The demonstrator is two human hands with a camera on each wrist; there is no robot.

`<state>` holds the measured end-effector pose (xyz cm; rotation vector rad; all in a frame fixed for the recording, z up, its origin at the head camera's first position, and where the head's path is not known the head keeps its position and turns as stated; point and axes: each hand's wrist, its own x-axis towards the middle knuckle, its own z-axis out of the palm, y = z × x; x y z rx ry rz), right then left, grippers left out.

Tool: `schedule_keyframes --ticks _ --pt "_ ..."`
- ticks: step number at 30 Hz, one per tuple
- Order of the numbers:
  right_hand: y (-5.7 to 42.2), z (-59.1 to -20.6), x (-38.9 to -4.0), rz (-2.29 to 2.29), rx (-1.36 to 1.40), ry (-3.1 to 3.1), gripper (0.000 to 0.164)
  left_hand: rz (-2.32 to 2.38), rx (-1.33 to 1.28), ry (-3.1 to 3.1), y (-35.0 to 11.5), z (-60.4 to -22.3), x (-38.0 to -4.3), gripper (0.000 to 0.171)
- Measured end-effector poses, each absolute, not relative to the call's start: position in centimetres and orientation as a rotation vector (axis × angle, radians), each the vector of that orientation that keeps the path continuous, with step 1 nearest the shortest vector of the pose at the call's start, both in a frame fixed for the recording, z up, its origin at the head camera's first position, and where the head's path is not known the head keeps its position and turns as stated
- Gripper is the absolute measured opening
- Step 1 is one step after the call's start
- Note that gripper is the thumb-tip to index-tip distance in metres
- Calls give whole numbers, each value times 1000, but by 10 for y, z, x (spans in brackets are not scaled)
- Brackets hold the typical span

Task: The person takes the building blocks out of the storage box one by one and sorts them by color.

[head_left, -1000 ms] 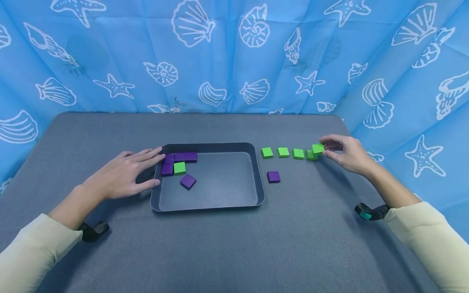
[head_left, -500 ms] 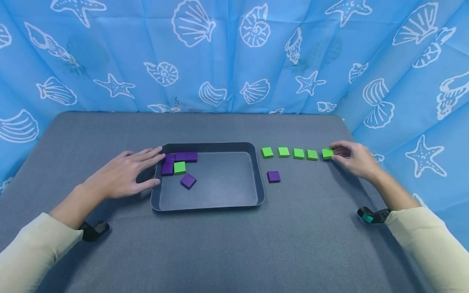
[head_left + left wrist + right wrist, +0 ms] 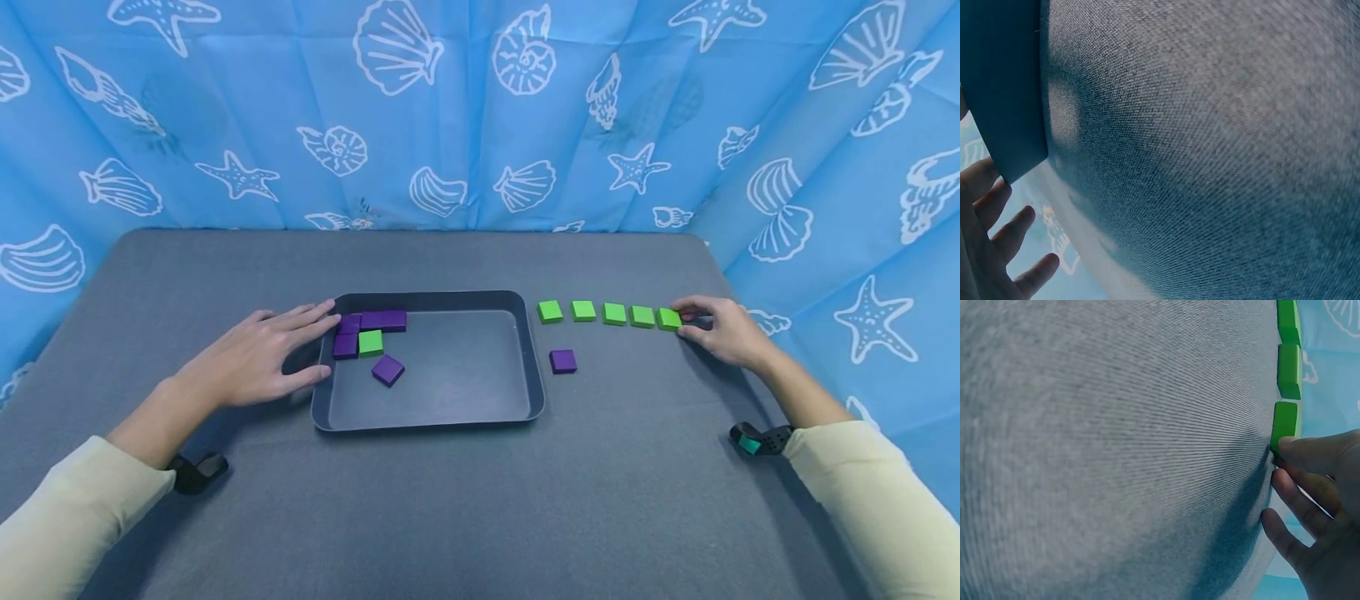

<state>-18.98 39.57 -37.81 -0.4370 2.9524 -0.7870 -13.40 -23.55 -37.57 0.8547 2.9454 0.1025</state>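
At the right end of a row of green square blocks, my right hand (image 3: pixel 723 333) pinches the last green block (image 3: pixel 669 319) by its right edge. The right wrist view shows the thumb (image 3: pixel 1310 453) against that block's near corner, with the block low on the cloth. My left hand (image 3: pixel 243 362) rests with spread fingers at the left rim of a dark tray (image 3: pixel 465 375). In the tray's upper left corner sit several purple blocks (image 3: pixel 372 321) and one green block (image 3: pixel 371 342). Another purple block (image 3: pixel 387 370) lies turned at an angle below them.
One purple block (image 3: pixel 562 361) lies on the grey cloth just right of the tray. Several more green blocks (image 3: pixel 582 311) make up the row beside the tray's upper right. A blue shell-patterned curtain (image 3: pixel 472 117) hangs behind the table.
My right hand has brought the green block down from over its neighbour to the row's right end, then moved it slightly left. My left hand has stayed at the tray.
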Motion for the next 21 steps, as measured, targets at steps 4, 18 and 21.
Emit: schedule_keyframes --ticks 4,18,21 --pt "395 -376 -190 -780 -414 2929 32 115 860 2950 -235 -375 -134 77" --pt "385 -356 -201 -698 -410 2794 51 124 836 2959 -235 -374 -133 77" --pt "374 -349 -204 -678 -436 2800 54 119 824 2956 -234 -374 -133 77"
